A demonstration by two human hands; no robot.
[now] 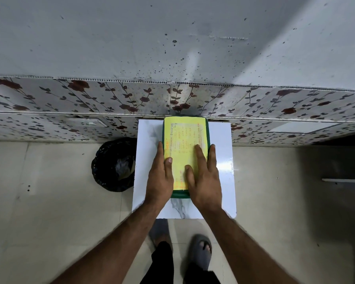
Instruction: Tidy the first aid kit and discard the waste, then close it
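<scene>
Yellow paper, smooth and a little slick, lies under both my palms: it is the printed label covering the lid of the first aid kit. My left hand is spread flat, thumb on the label, fingers running along the kit's left green edge. My right hand is likewise flat and open, fingers fanned over the label and the kit's right edge. Neither grips anything; both press down. The kit feels to me like a stiff, light plastic box, best taken by its two long sides. It sits closed on the white marble-pattern table. Left of the kit, on the floor, stands a black-lined waste bin.
</scene>
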